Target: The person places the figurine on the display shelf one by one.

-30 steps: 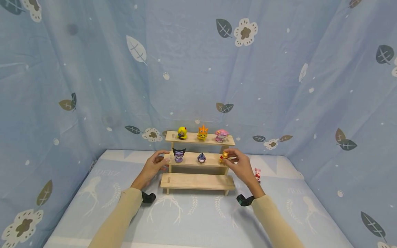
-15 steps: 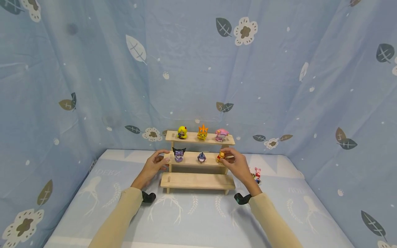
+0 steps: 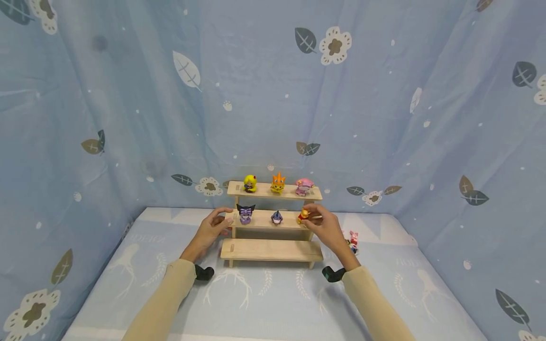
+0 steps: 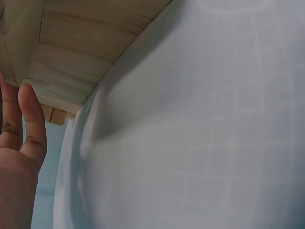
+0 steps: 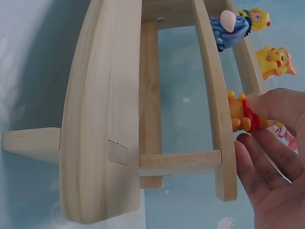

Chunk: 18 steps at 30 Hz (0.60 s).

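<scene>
Blue cloth point(image 3: 256, 94) backs two hands point(image 3: 209, 233) point(image 3: 328, 229) holding one stand point(image 3: 271, 250), one figurine point(image 5: 249, 119).

In the head view, the yellow-and-red figure point(image 3: 302, 216) is partly covered by the right hand point(image 3: 326, 227). Behind that wrist, a dark item point(image 3: 352, 247) is half hidden, too small to be identified. The left hand point(image 4: 23, 143) and wooden stand point(image 4: 86, 43) are cropped in the left wrist view. A pink figure point(image 5: 286, 138) is mostly blocked in the right wrist view.
</scene>
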Each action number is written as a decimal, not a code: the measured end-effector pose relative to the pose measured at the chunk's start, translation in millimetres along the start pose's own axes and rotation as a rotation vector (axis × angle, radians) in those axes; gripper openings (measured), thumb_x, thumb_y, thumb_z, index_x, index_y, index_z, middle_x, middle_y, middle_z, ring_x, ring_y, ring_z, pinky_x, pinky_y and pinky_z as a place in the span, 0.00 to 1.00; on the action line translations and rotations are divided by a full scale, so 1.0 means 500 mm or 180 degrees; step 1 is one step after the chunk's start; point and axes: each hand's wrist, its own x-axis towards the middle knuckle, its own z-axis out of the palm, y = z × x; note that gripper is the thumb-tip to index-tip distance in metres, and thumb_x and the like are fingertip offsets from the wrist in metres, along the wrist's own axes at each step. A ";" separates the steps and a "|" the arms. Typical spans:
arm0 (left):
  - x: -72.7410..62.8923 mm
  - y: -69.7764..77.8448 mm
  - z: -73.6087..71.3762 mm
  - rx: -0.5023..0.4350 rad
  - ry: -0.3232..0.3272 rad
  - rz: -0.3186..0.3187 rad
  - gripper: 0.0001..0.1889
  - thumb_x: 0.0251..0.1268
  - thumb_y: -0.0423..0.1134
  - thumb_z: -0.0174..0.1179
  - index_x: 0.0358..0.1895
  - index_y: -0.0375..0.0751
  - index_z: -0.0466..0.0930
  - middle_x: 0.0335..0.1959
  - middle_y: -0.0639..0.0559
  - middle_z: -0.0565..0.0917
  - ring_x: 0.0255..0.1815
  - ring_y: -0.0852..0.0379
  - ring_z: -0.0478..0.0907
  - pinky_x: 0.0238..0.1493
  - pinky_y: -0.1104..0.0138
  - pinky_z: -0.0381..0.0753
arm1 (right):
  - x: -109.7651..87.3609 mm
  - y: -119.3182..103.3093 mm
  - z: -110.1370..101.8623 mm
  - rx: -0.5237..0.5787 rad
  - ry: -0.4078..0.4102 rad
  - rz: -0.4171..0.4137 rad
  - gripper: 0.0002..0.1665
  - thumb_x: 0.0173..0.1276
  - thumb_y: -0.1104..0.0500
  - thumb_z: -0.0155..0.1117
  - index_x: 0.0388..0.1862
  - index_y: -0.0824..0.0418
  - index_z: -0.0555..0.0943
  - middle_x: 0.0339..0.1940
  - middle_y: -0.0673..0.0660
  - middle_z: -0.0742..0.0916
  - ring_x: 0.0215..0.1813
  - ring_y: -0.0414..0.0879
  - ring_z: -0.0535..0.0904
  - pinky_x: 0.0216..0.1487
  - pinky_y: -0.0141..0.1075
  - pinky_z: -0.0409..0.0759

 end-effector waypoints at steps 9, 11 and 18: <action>-0.006 0.004 0.001 0.0031 0.0056 -0.0033 0.27 0.75 0.47 0.64 0.72 0.44 0.71 0.45 0.44 0.82 0.49 0.39 0.83 0.55 0.40 0.80 | -0.018 0.004 -0.029 -0.0164 0.0127 -0.0050 0.25 0.68 0.63 0.74 0.64 0.59 0.80 0.52 0.55 0.88 0.50 0.49 0.85 0.49 0.39 0.86; -0.006 0.005 0.002 0.0058 0.0083 -0.0020 0.27 0.74 0.49 0.65 0.71 0.46 0.72 0.45 0.43 0.82 0.47 0.42 0.84 0.53 0.45 0.82 | -0.022 0.005 -0.038 -0.0229 0.0185 -0.0026 0.26 0.69 0.64 0.74 0.64 0.58 0.80 0.53 0.55 0.88 0.51 0.49 0.85 0.50 0.42 0.86; -0.005 0.002 0.004 0.0059 0.0104 0.0002 0.27 0.71 0.52 0.67 0.69 0.50 0.73 0.46 0.41 0.81 0.45 0.47 0.85 0.46 0.56 0.85 | -0.050 0.017 -0.077 -0.0464 0.0368 0.0150 0.24 0.71 0.60 0.73 0.63 0.54 0.80 0.54 0.53 0.87 0.52 0.49 0.85 0.49 0.43 0.85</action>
